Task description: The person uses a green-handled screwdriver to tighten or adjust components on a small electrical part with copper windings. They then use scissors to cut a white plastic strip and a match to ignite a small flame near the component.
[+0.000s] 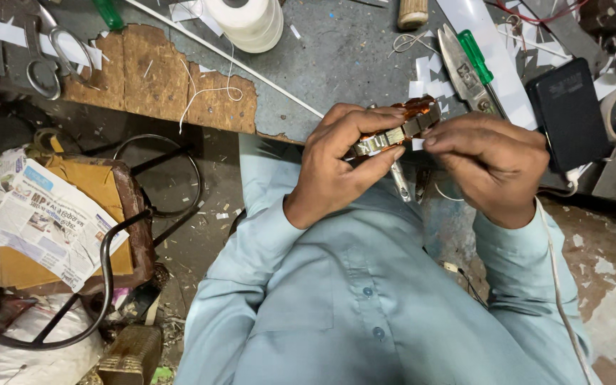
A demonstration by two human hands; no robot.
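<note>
Both hands hold one motor armature [401, 127] above the desk [336, 64] edge — left hand [340, 164] clamped around its metal core, right hand [493, 160] pinching a small white paper strip [418, 144] (copper windings uppermost) against it.

A workshop; scarred workbench [180, 85], scissors [44, 53], screwdriver [480, 64], thread spool [247, 21].
</note>
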